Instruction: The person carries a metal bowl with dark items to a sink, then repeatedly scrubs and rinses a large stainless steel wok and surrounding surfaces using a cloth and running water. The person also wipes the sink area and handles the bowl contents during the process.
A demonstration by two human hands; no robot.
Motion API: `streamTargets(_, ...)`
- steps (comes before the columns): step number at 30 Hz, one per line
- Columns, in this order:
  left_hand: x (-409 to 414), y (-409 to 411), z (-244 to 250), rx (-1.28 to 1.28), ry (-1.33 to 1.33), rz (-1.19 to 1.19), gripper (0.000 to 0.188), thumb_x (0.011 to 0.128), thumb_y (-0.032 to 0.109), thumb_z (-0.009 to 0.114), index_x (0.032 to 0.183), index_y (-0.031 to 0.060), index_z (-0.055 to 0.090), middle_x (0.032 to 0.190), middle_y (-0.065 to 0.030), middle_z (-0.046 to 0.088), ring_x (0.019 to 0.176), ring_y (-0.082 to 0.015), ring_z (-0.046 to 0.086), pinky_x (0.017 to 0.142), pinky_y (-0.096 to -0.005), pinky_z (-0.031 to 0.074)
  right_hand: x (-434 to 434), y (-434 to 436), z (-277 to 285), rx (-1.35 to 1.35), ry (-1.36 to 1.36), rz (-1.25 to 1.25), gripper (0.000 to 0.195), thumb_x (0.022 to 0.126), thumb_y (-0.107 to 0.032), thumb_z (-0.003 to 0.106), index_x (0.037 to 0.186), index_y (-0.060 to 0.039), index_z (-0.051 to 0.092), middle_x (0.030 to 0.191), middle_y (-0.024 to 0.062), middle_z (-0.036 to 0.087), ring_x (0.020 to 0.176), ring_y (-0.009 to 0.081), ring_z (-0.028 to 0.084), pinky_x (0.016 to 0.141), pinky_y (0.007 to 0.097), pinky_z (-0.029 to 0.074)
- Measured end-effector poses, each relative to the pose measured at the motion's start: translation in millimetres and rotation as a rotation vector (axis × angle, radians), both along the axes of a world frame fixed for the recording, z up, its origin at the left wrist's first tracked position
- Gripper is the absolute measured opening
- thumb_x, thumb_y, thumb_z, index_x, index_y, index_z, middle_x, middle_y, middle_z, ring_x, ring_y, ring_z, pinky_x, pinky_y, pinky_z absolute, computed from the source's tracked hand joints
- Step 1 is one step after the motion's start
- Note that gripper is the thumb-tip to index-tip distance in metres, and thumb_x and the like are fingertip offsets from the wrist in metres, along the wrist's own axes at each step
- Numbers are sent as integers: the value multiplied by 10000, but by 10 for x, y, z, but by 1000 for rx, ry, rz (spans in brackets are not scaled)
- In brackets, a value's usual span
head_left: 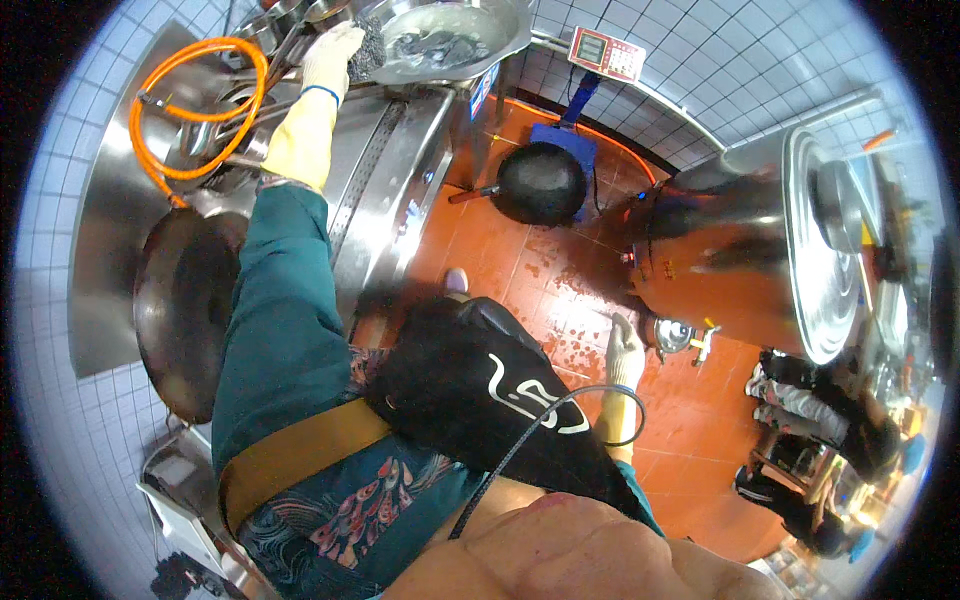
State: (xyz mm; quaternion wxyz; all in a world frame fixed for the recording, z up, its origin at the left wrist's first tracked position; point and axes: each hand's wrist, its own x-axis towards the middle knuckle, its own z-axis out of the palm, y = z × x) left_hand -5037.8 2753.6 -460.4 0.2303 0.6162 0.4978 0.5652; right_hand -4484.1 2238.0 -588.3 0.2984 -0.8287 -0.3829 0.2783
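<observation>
My left hand (332,54), in a pale knitted glove with a blue band at the wrist, reaches over the stainless steel cooking range (367,172). Its fingers close on a dark steel wool scourer (367,49). Right beside the scourer lies a wide metal basin (491,34) with cloudy water and dark scraps in it. Metal pots (279,19) stand behind the glove. My right hand (624,351), gloved too, hangs low over the tiled floor, and I see nothing in it; its fingers look straight and close together.
An orange hose (259,67) loops over the range beside a large wok (187,315). On the floor, a black wok (541,184) rests at a blue platform scale (585,139). A big lidded steel drum (720,255) stands at the right. Two people (825,420) are farther off.
</observation>
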Motion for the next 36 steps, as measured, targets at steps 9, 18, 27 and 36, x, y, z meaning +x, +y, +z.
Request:
streamTargets(9,687,1636,-183,-283,719,162,719,959,507,664,1538,85,595,1540,-213,609,1440,-364,568,1217,-457,422,-53,878,205,-132,19,-150,337,1078,-204,603,1318,-21,751,1299,133,784,1221,236,736,1063,338,537)
streamTargets(18,1334,1997,-820,-463,1145,18,811,984,503,666,1624,93,382,1616,-265,478,1509,-446,424,1238,-543,364,-245,1651,324,-260,3,-104,355,1075,-229,580,1305,-19,750,1308,142,776,1252,258,718,1085,348,519)
streamTargets(27,893,2362,-1099,-491,445,-163,746,981,407,730,1554,-23,520,1430,-225,683,1380,-307,623,1166,-393,459,-205,2053,13,-256,26,26,357,1083,-332,581,1314,-136,770,1255,154,787,1163,280,749,999,384,553)
streamTargets(36,386,2392,-671,-326,819,-55,554,1021,447,616,1455,105,655,1445,-194,674,1358,-343,620,1155,-425,469,-52,2484,113,-269,-58,128,372,1088,-361,558,1329,-161,757,1243,163,783,1156,308,746,1002,391,551)
